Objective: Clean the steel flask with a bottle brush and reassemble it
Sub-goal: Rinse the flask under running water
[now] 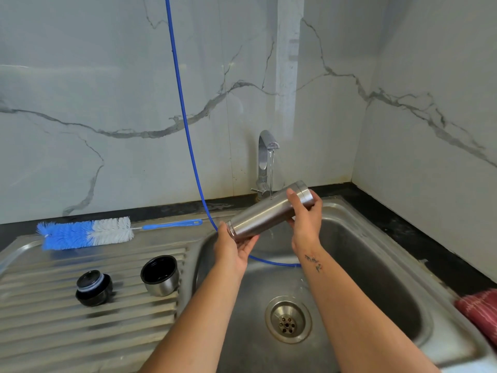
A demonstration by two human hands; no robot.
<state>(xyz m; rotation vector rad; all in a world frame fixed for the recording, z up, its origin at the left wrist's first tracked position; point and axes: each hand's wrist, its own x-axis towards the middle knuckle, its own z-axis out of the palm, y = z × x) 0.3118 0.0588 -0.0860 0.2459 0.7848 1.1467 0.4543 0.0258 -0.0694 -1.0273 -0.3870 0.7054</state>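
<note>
The steel flask (265, 211) lies tilted over the sink basin, its open mouth at lower left and its base at upper right. My left hand (233, 247) cups the mouth end from below. My right hand (306, 216) grips the base end. A thin stream from the tap (266, 157) falls onto the flask's upper side. The blue and white bottle brush (86, 234) lies on the back of the draining board. The black stopper (93, 288) and the steel cup lid (160, 275), its opening up, stand on the ribbed board.
A blue hose (185, 117) hangs down the marble wall and curls into the sink (376, 265) behind my arms. The drain (287, 320) sits mid-basin. A red cloth (478, 310) lies on the sink's right rim. Black counter runs along the walls.
</note>
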